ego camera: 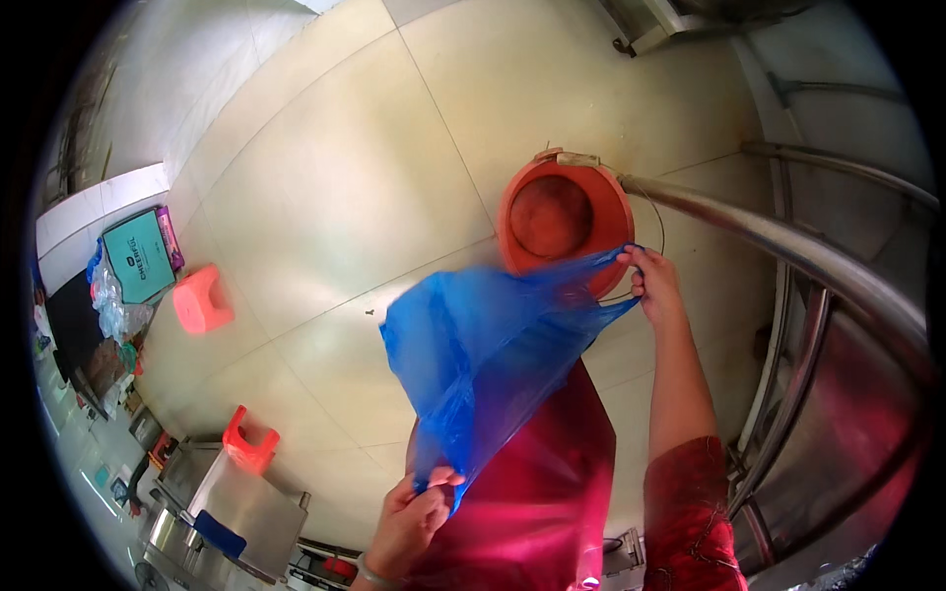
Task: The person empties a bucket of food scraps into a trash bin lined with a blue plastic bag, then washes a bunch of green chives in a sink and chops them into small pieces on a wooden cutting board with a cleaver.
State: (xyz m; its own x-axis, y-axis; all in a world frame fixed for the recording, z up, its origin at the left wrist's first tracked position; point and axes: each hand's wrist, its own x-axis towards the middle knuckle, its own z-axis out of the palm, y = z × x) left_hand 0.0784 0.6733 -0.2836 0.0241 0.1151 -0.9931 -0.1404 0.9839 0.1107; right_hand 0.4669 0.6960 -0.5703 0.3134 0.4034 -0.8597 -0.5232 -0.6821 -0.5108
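A thin blue plastic bag (473,347) is stretched out between my two hands. My left hand (414,517), low in the view with a bangle at its wrist, pinches one edge of the bag. At the upper right my right hand (650,277) grips another part of it, with two peaks of film pulled to the fingers. Behind the bag an orange-red plastic bucket (565,214) with a wire handle stands on the tiled floor, and the bag covers part of its near rim. A shiny dark-red apron (532,487) hangs below the bag.
Metal rails (768,221) run along the right side, close to the bucket. A pink plastic stool (199,299) and a red plastic stool (251,439) stand at the left, near a teal box (140,257) and a metal table (247,510). Another metal frame (650,26) is at the top.
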